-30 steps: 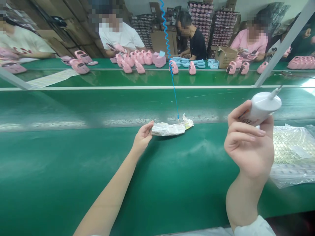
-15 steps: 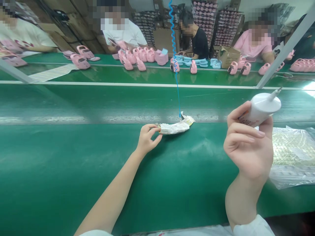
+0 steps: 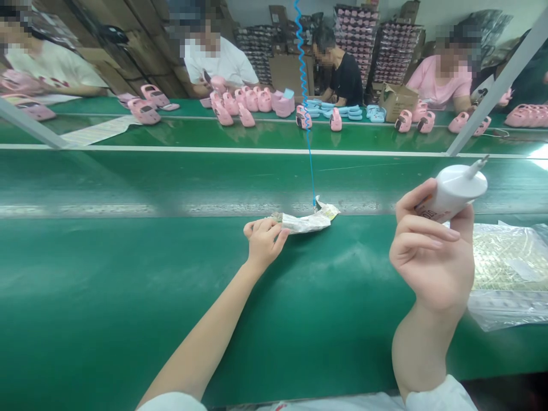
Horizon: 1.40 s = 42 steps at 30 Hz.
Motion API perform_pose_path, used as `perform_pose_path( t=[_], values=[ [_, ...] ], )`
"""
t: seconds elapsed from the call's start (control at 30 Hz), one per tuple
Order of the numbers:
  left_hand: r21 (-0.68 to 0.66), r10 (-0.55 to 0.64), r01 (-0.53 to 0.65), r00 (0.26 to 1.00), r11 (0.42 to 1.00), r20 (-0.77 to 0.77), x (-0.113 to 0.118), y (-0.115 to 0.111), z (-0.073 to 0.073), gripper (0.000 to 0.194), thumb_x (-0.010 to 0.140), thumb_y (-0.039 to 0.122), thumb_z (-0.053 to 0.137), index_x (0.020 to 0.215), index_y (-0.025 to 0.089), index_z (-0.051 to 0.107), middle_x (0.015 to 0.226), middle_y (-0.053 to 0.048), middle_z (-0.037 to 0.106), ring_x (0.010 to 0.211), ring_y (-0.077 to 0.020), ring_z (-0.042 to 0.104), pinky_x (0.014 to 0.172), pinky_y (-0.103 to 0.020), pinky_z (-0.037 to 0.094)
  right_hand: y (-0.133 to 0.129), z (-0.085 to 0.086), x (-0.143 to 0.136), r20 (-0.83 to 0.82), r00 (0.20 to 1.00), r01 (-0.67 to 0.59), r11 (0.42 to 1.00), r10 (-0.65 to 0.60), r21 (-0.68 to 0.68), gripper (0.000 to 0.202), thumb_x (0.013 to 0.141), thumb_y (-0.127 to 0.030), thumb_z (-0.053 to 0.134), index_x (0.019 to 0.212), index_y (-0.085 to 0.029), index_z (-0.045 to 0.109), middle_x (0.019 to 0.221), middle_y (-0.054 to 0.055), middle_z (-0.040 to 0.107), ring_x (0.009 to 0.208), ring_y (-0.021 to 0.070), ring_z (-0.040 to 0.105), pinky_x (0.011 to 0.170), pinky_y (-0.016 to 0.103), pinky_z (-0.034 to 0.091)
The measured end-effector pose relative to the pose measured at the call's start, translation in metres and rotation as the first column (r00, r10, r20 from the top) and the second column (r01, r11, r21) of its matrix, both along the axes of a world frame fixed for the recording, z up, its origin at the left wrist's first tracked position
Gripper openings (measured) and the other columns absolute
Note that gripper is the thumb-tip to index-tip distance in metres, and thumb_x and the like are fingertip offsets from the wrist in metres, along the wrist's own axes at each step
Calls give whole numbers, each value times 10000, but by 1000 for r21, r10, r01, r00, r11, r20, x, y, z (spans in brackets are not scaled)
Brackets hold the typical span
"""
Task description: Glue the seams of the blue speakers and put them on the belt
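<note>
My right hand [image 3: 434, 257] is raised at the right, its fingers wrapped around a white squeeze bottle [image 3: 460, 185] with a narrow nozzle that points up and to the right. Part of the bottle's printed label shows between the fingers. Near the middle of the green work surface, my left hand [image 3: 266, 242] has its fingers closed around the left end of a slim object wrapped in printed paper [image 3: 308, 222]. A blue coiled cord [image 3: 302, 63] runs down from above to this wrapped object. What the wrapping covers is hidden.
A clear plastic bag of pale pieces [image 3: 509, 262] lies to the right, beyond my right hand. Across the green belt [image 3: 214, 177], several co-workers sit at a shelf with pink shoe-like items [image 3: 257, 100], light-blue pieces [image 3: 338, 108] and a cardboard box [image 3: 396, 101]. Slanted metal posts [image 3: 492, 94] stand either side.
My left hand has shifted slightly right, and its fingers now curl further over the wrapped object's left end. My right hand and the bottle have barely moved.
</note>
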<state>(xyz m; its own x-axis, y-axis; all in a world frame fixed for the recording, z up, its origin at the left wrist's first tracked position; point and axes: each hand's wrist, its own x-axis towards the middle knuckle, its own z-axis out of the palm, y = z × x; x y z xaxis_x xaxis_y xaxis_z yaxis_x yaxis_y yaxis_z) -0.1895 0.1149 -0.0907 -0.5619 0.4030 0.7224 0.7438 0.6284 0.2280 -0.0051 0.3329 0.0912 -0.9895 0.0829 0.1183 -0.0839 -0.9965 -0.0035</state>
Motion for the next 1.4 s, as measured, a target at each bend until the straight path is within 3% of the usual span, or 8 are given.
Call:
perform_pose_path(
  t=[0.17,0.33,0.5,0.77,1.07,1.27,1.4],
  values=[
    [91,117,-129,985,988,127,-3,15,2,563,975,492,240,624,185,554,731,-61,581,775,-216,508,840,-438,266,-4,2,0,31,999,29,999,-29,-19,455,887,-583,352,918,-172,546,923,-98,620,452,-54,445,426,43,345],
    [108,115,-144,965,984,237,-5,20,0,564,986,432,120,746,198,573,721,-65,589,804,-230,534,927,-480,275,-1,3,1,20,1000,7,998,-6,-62,423,871,-569,395,945,-184,554,938,-101,622,457,-43,443,431,60,353],
    [32,62,-77,943,997,327,-8,27,-3,549,988,452,168,724,172,559,721,-59,584,773,-204,552,902,-447,365,2,3,2,0,999,-43,991,43,-126,399,857,-541,434,1000,-192,563,956,-119,610,468,-27,438,447,95,363],
    [-57,2,25,898,998,440,-11,37,-11,478,985,480,314,768,145,579,753,-43,601,777,-166,580,853,-385,446,1,2,2,6,1000,-25,995,26,-95,431,868,-565,411,981,-177,560,943,-97,617,462,-30,437,438,86,365],
    [-99,-130,197,876,976,465,4,22,-17,515,967,486,212,998,158,607,1056,-141,642,1007,-234,596,951,-450,444,-2,6,1,41,999,33,997,-30,-71,439,876,-564,378,955,-175,568,922,-100,620,445,-40,439,421,61,351],
    [-206,-142,272,861,940,489,8,24,-14,487,927,493,295,1083,161,616,1159,-167,635,1132,-310,557,1051,-597,325,-1,6,1,40,999,37,999,-35,-38,512,882,-610,328,920,-155,560,905,-62,629,439,-23,461,408,79,371],
    [-274,-142,303,865,913,481,15,26,-9,457,909,503,387,1130,176,618,1202,-162,620,1170,-326,541,1101,-616,234,1,3,2,0,1000,8,999,-8,-54,446,872,-578,374,955,-176,546,932,-72,620,458,-21,460,433,91,381]
  ],
)
